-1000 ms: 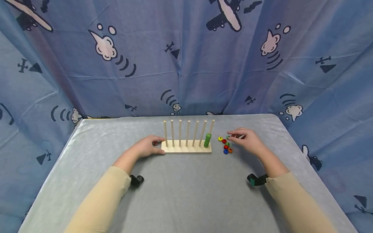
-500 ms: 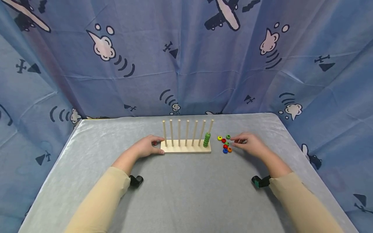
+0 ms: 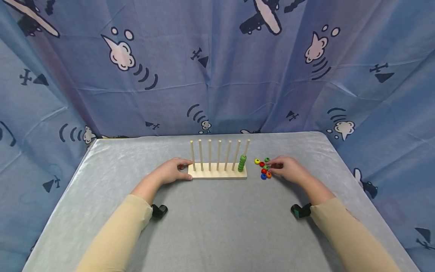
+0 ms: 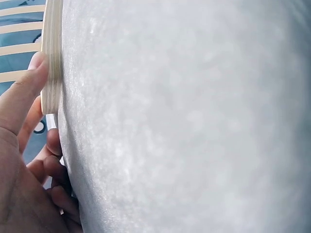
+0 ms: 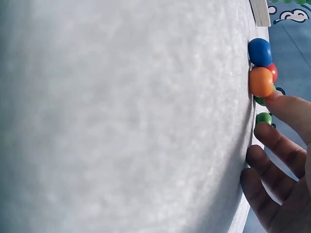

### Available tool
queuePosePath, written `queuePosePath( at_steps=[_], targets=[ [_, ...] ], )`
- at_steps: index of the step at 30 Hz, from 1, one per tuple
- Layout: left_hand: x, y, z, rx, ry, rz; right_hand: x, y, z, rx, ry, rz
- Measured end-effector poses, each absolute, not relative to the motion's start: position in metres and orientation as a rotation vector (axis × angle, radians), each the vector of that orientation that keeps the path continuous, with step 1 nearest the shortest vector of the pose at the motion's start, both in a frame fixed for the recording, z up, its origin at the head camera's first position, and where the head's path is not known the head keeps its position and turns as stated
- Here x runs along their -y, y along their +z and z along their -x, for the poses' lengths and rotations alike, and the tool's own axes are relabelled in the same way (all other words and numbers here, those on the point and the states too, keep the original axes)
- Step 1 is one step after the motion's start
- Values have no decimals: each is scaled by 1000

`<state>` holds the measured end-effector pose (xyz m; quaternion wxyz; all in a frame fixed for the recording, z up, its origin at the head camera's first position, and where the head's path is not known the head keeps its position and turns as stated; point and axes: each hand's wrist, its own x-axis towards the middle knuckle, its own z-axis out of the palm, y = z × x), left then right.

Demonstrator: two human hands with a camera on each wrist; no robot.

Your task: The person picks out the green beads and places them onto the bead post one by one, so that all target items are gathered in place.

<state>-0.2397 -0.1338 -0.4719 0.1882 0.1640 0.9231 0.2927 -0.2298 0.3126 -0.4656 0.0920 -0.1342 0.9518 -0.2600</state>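
In the head view, a pale wooden peg stand (image 3: 217, 174) holds a row of upright pegs. Several green beads (image 3: 242, 164) are stacked on its rightmost peg. My left hand (image 3: 170, 170) grips the stand's left end; the left wrist view shows the thumb (image 4: 35, 68) on the front of the base. Beside a loose green bead (image 3: 266, 167) is my right hand (image 3: 287, 168), thumb and index fingertips spread either side of it. Contact with that bead is unclear. An orange bead (image 5: 261, 82) and a blue bead (image 5: 260, 52) lie close to the right thumb.
Around the right hand lie a yellow bead (image 3: 257, 161), a red bead (image 3: 262, 164), another red bead (image 3: 263, 171) and a second loose green bead (image 3: 267, 159). A grey cloth (image 3: 217, 219) covers the table. Behind hangs a blue patterned curtain (image 3: 170, 105).
My right hand first drew back to the right from the far green bead, leaving it on the table, then came left to the nearer green one. The left hand kept its grip.
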Motion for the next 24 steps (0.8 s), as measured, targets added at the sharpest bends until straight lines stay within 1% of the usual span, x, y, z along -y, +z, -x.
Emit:
queuePosePath(
  at_steps=[9, 24],
  targets=[
    [133, -472, 241, -2595, 829, -470, -311, -467, 233, -2829, -717, 382],
    [134, -475, 242, -2599, 836, -488, -311, -471, 234, -2875, -700, 453]
  ],
)
